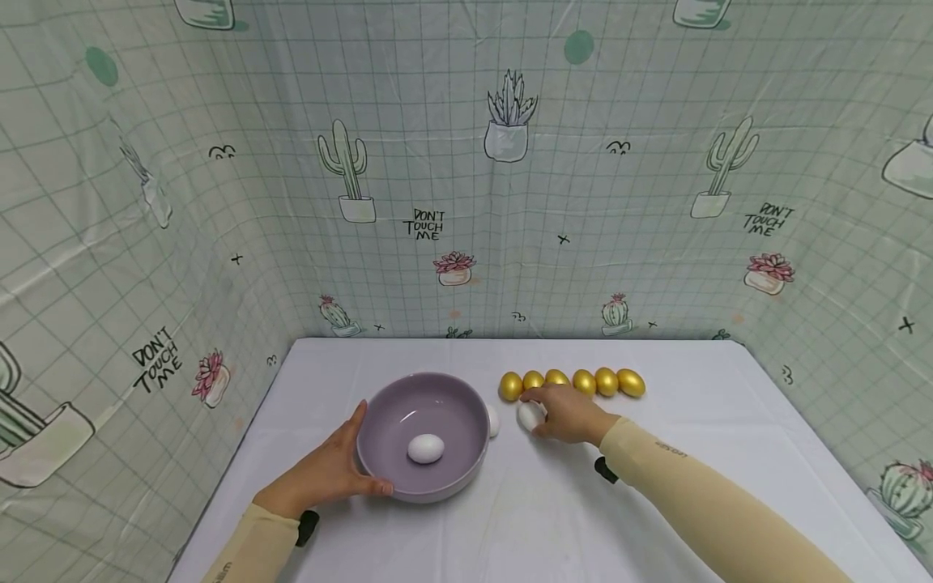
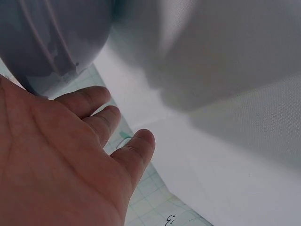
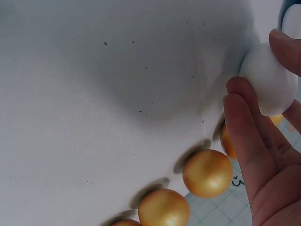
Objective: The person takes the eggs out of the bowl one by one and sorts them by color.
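Observation:
A purple bowl (image 1: 379, 478) stands on the table with one white egg (image 1: 426, 448) inside. My left hand (image 1: 328, 470) holds the bowl's left side, index finger along the outer wall and thumb at the front; in the left wrist view its other fingers (image 2: 136, 150) extend beside the bowl. To the bowl's right, my right hand (image 1: 572, 414) pinches a second white egg (image 3: 268, 80) between thumb and fingertips. A third white egg (image 1: 494, 421) sits against the bowl's right side, partly hidden by it. Several golden eggs (image 1: 631, 383) form a row just behind my right hand.
A white cloth covers the table (image 1: 554, 518). Patterned fabric walls (image 1: 510, 202) with cactus drawings rise behind it and on both sides.

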A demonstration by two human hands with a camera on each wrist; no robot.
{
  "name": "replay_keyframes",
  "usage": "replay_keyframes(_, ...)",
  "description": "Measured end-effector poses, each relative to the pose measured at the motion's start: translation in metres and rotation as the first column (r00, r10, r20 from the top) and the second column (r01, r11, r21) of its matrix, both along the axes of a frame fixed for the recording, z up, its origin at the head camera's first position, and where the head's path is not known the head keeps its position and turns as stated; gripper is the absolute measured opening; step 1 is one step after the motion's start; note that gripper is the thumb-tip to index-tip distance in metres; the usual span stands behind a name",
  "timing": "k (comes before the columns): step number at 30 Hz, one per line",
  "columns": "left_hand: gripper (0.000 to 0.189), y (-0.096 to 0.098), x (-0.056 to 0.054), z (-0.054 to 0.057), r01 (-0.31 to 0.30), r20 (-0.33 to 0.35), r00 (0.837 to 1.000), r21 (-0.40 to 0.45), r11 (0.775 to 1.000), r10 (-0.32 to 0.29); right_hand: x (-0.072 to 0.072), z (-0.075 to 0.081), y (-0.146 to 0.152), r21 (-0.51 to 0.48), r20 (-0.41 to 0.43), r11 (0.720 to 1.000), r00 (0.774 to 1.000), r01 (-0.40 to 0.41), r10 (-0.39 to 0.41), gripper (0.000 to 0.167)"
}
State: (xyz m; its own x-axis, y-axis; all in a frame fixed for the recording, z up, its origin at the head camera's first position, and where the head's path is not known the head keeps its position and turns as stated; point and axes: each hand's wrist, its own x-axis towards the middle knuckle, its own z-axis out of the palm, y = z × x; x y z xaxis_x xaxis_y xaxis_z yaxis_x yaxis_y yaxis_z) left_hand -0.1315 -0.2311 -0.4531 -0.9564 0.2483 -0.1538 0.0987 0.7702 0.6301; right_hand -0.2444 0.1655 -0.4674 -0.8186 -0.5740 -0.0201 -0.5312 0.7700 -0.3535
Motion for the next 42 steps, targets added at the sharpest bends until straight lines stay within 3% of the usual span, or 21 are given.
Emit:
replay_keyframes(19, 0.139, 0.000, 0.002, 0.002, 0.013, -0.002, 1.000, -0.007, 1.000, -0.013, 0.003, 0.001, 0.003, -0.006, -0.021, 0.999, 0.999, -0.033, 0.033, 0.055)
replay_keyframes(30, 0.139, 0.000, 0.001, 0.000, 0.005, 0.002, 1.000, -0.008, 1.000, -0.005, 0.004, 0.008, 0.005, -0.023, 0.054, 1.000, 0.999, 0.005, -0.004, 0.057)
replay_keyframes(42, 0.139, 0.000, 0.000, 0.000, 0.020, -0.017, 1.000, -0.012, 1.000, -0.020, 0.002, 0.032, 0.011, -0.005, -0.032, 1.000, 0.999, -0.031, 0.030, 0.056)
